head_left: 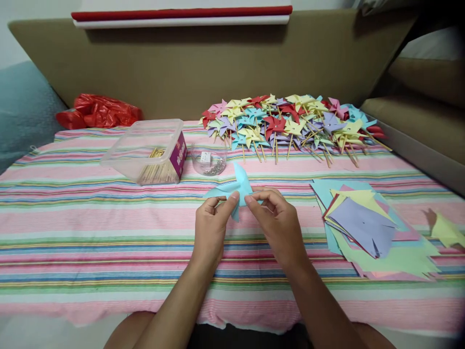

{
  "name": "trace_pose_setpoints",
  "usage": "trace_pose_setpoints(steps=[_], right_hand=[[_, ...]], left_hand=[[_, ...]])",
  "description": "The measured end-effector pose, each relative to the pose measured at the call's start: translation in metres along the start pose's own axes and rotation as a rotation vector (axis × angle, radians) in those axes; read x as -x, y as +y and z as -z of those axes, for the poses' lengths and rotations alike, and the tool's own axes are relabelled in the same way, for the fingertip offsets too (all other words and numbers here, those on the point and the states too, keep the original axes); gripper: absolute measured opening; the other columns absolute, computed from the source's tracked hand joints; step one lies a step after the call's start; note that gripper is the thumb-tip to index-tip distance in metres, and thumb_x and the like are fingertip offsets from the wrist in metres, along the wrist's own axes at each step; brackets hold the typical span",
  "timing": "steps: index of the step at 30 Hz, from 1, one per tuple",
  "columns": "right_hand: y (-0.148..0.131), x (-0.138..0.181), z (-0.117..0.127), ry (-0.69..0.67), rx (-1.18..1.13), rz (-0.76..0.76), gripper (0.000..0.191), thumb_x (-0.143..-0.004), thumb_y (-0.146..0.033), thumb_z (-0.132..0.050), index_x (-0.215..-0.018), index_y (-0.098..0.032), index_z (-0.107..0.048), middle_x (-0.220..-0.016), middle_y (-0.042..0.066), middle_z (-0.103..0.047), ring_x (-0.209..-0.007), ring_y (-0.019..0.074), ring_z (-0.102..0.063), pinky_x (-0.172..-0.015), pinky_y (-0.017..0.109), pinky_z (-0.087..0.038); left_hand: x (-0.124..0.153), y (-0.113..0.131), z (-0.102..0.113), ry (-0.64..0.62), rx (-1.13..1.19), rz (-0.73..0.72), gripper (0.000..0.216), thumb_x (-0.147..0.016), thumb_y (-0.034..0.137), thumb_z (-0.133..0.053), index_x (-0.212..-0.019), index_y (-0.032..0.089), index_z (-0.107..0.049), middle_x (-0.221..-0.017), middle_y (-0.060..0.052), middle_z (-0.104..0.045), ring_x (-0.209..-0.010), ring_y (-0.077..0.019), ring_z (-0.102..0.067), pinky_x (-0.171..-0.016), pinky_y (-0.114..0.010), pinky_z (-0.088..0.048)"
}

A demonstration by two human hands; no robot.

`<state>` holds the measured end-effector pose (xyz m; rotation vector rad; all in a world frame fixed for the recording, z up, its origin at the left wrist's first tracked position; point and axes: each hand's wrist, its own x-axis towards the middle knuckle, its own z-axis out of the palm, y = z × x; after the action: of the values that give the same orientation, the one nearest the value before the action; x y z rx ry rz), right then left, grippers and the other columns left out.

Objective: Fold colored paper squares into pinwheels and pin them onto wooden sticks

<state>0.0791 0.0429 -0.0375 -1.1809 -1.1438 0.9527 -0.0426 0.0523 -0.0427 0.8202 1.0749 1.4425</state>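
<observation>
Both hands, left [214, 220] and right [278, 218], pinch a light-blue paper pinwheel [241, 186] above a striped cloth [109, 261]. Beyond: clear box of sticks [143, 131], round dish of metal bits [198, 165], heaped finished pinwheels [276, 126]. Right: stacked paper sheets [363, 223].

Bare arms [174, 300] are showing over the striped cloth [109, 252].
The left hand [212, 225] and right hand [279, 223] are ending them; bare, rounded legs [129, 330] are showing below the cloth's near edge, a black patch [250, 338] lying between, too dark to identify.
</observation>
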Motion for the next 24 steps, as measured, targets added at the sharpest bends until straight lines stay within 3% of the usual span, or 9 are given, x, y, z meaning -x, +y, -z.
trace_pose_setpoints(steps=[7,13,24], right_hand=[[0.0005,0.0012,-0.0022,0.034,0.045,0.038,0.014,-0.084,-0.035,-0.071,-0.081,-0.022,-0.068,-0.102,0.005,-0.064,-0.089,0.0191,-0.064,-0.074,0.031,-0.056],[0.003,0.0008,-0.0045,0.08,0.049,0.049,0.013,-0.083,-0.033,-0.071,-0.081,-0.021,-0.067,-0.104,0.006,-0.062,-0.092,0.0196,-0.063,-0.07,0.029,-0.056],[0.0067,0.0017,-0.0073,0.083,0.076,0.105,0.011,-0.084,-0.031,-0.071,-0.081,-0.021,-0.067,-0.106,0.007,-0.063,-0.103,0.0226,-0.064,-0.073,0.031,-0.056]], left_hand=[[0.0005,-0.0017,0.0011,-0.03,-0.049,-0.023,0.022,-0.076,0.036,-0.083,-0.078,0.016,-0.073,-0.067,0.002,-0.063,-0.061,-0.0101,-0.052,-0.061,-0.024,-0.042],[0.0017,-0.0023,0.0024,-0.057,-0.104,-0.047,0.023,-0.078,0.036,-0.081,-0.076,0.016,-0.071,-0.072,0.001,-0.063,-0.062,-0.0099,-0.051,-0.062,-0.023,-0.043],[0.002,-0.0014,-0.0012,0.019,-0.103,-0.04,0.028,-0.077,0.036,-0.082,-0.069,0.015,-0.066,-0.063,0.004,-0.051,-0.06,-0.0079,-0.042,-0.056,-0.02,-0.036]])
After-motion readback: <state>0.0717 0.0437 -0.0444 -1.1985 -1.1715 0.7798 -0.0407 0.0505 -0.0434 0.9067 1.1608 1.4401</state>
